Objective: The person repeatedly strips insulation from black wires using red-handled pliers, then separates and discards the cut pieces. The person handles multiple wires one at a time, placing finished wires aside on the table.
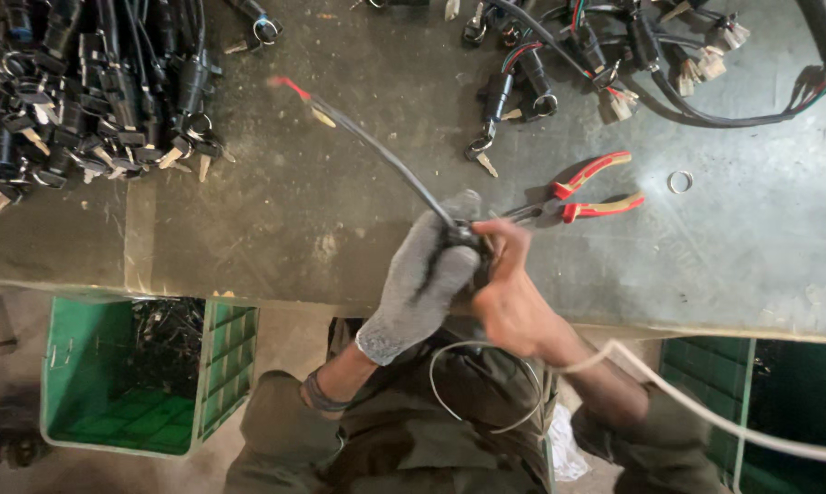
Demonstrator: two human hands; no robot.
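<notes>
Nearest the camera sits the person's lap in olive-drab work clothes, with a thin loop of pale wire (482, 384) hanging over it and a thicker white cord (706, 412) trailing off toward the lower right. Just above, both hands meet at the near edge of the bench (321, 238). The left hand (422, 284), in a grey knit glove, has its grip closed around a small black part (463, 233) at the end of a grey sheathed cable (386, 155), apparently to steady it while the other hand works. The bare right hand (509, 293) presses in from the opposite side, fingers pinched on the same black part; exactly what the fingertips do there is hidden by the glove. The cable rises slantwise over the bench, its free end showing a red wire tip (289, 87) and a pale connector; held this way, the loose length stays clear of the hands.

Red-handled pliers (587, 192) lie on the bench just beside the right hand, handles pointing away, within easy reach. A small metal ring (679, 181) rests farther right. A dense heap of black switch assemblies with keys (93, 101) fills the far left corner, well apart from a looser tangle of harnesses with white plugs (651, 55) at the far right. Below the bench edge stands a green plastic crate (221, 366) holding dark parts.
</notes>
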